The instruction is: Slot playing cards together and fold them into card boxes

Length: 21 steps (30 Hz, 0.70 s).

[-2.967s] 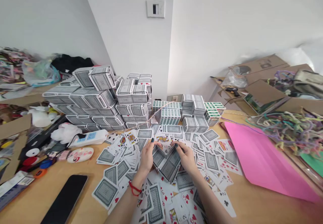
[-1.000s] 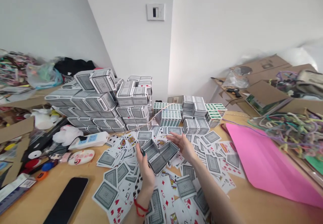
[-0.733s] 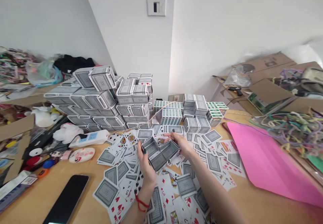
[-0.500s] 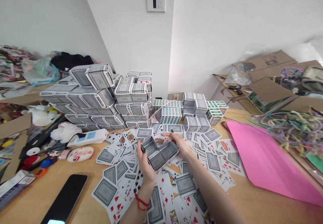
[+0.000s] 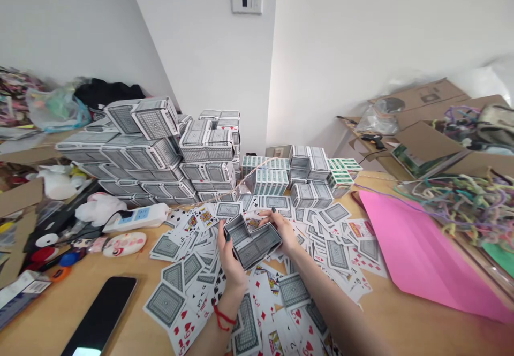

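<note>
Between my two hands is an open structure folded from playing cards (image 5: 249, 253), tilted above the loose cards. My left hand (image 5: 232, 262) grips its left side, thumb near the upper edge. On the right, my right hand (image 5: 280, 228) closes round the far right corner, fingers bent at the rim. Loose playing cards (image 5: 165, 303), some face up and some face down, lie spread over the table beneath. Behind stand stacked blocks made of folded cards (image 5: 155, 155), with a smaller group of card blocks (image 5: 313, 195) further right.
Green-and-white card boxes (image 5: 271, 182) stand near the wall. At left are a phone (image 5: 100, 316), a power strip (image 5: 138, 217) and a mouse (image 5: 125, 244). A pink sheet (image 5: 425, 259) lies at right, beside a tangle of coloured pipe cleaners (image 5: 466, 217) and a glue gun (image 5: 373, 141).
The view has shifted slightly. Both hands keep their hold on the folded-card structure, which stays in almost the same place and tilt.
</note>
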{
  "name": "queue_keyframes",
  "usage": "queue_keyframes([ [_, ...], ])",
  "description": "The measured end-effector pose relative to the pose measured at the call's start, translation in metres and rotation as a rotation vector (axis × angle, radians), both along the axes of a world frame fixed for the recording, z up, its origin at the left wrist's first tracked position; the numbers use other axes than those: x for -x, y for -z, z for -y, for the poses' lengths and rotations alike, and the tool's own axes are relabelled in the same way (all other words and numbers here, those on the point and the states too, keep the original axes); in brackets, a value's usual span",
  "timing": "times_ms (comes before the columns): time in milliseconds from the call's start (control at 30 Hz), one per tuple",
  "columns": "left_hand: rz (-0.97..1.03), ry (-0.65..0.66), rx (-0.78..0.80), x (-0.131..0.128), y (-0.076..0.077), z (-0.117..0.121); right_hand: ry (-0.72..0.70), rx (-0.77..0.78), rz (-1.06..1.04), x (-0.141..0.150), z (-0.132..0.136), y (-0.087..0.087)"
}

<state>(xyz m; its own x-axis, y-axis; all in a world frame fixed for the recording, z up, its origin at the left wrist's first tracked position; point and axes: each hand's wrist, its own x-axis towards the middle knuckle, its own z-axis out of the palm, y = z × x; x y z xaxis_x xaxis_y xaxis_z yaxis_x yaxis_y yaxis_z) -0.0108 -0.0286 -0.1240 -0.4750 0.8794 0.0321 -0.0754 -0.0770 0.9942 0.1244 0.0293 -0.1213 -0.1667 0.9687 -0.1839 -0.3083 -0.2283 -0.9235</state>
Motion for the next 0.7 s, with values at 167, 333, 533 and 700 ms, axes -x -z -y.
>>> queue_keyframes([
  [167,0.033,-0.039,-0.047,-0.001,-0.002,-0.003,0.051,-0.02,-0.03,0.003,0.004,0.0],
  [333,0.144,0.002,-0.015,0.003,-0.018,-0.012,0.108,0.12,-0.064,0.001,0.004,-0.006],
  [533,-0.158,0.529,-0.212,0.016,-0.087,-0.014,0.102,0.248,-0.133,-0.023,0.001,-0.047],
  [700,-0.642,0.448,-0.289,0.011,-0.128,-0.023,-0.075,0.226,-0.189,-0.041,0.015,-0.102],
])
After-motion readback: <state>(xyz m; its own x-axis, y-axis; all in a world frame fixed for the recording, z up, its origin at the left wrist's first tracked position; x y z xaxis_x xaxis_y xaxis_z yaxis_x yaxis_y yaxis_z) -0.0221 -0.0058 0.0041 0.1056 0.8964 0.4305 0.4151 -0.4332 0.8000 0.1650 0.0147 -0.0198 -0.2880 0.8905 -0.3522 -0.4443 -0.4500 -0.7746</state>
